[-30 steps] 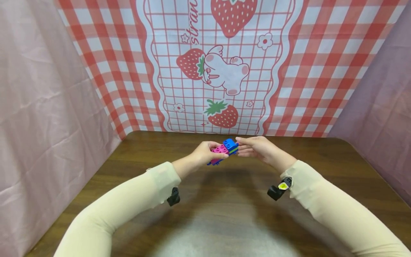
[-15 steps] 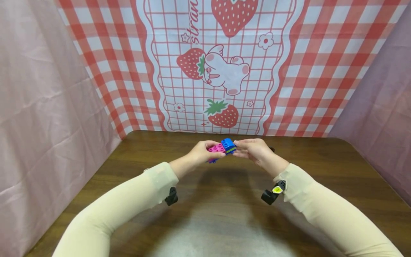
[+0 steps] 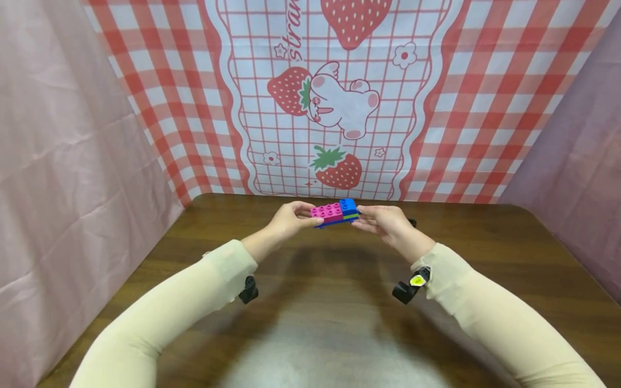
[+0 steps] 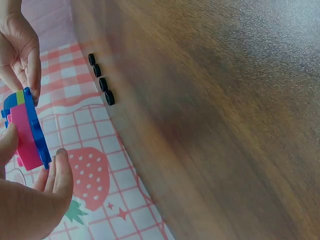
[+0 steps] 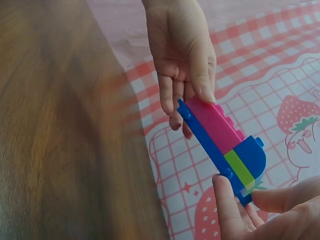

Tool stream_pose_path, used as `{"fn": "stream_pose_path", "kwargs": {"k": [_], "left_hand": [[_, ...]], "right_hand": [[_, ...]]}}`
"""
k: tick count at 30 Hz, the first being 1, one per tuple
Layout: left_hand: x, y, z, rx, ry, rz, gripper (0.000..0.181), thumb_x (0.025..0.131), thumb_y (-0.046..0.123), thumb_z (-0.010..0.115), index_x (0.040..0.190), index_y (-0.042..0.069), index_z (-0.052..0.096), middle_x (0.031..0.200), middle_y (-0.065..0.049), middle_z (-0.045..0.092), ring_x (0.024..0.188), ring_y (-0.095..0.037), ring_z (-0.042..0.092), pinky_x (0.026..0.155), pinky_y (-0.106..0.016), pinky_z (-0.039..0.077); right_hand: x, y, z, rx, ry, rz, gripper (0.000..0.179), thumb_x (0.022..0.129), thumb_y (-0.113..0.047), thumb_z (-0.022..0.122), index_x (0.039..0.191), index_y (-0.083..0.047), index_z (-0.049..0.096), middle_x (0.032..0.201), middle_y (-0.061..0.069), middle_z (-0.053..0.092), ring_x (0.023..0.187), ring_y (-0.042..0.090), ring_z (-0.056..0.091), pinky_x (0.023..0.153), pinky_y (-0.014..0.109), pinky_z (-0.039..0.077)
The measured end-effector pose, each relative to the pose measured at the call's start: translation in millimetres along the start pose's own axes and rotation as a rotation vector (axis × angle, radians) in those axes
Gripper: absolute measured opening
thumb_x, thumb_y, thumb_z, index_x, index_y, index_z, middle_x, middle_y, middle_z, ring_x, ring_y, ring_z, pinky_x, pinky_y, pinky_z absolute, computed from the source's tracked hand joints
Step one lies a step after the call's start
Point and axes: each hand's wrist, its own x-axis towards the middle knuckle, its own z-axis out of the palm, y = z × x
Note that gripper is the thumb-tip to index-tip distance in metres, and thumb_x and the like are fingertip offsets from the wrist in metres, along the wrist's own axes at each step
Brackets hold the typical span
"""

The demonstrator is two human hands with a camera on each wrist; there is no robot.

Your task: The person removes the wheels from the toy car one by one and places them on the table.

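Observation:
Both hands hold a toy-brick car body (image 3: 329, 212) above the table. It has pink studded bricks, a rounded blue brick (image 5: 251, 156), a lime-green plate (image 5: 239, 170) and a long blue base (image 5: 206, 137) with small pegs along its side. At the pink end, my left hand (image 3: 286, 220) pinches it, thumb on the pink brick and fingers by the base, as the left wrist view shows. My right hand (image 3: 390, 222) pinches the blue end between thumb and fingers in the right wrist view.
Several small black wheels (image 4: 103, 84) stand in a row on the brown wooden table (image 3: 310, 323), near its far edge. Behind it hangs a red-and-white checked cloth (image 3: 466, 124) with strawberries. Pink curtains (image 3: 73, 161) flank both sides.
The car body has swung from slanted to nearly level across the view. My left hand has moved left, opening more of the pink bricks to view; my right hand has closed in on the blue end.

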Motion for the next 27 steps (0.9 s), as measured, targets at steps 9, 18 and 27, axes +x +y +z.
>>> {"fn": "stream_pose_path", "kwargs": {"k": [9,18,27], "left_hand": [[11.7,-11.3,-6.1,0.035,0.090,-0.026,0.039,0.084,0.022,0.077,0.117,0.003,0.067,0.116,-0.014,0.068,0.110,-0.027,0.061,0.097,-0.039,0.048],[21.0,-31.3,3.5,0.172,0.118,-0.052,0.037,0.084,0.022,0.077,0.114,0.001,0.069,0.112,-0.015,0.070,0.107,-0.025,0.061,0.091,-0.035,0.050],[27.7,-40.2,14.3,0.217,0.110,-0.108,0.036,0.079,0.020,0.081,0.110,0.003,0.072,0.110,-0.013,0.070,0.104,-0.024,0.060,0.092,-0.035,0.049]], "right_hand": [[14.4,17.7,8.7,-0.052,0.058,-0.044,0.042,0.094,0.002,0.057,0.131,0.017,0.046,0.071,0.001,0.067,0.067,0.011,0.068,0.085,0.029,0.055],[24.5,40.7,11.5,-0.255,0.110,-0.039,0.047,0.094,-0.012,0.061,0.127,0.019,0.047,0.076,0.008,0.070,0.058,0.005,0.067,0.091,0.032,0.053],[30.1,50.3,8.0,-0.458,0.143,0.006,0.052,0.093,-0.022,0.066,0.127,0.014,0.052,0.124,0.026,0.061,0.105,0.027,0.067,0.112,0.040,0.035]]}}
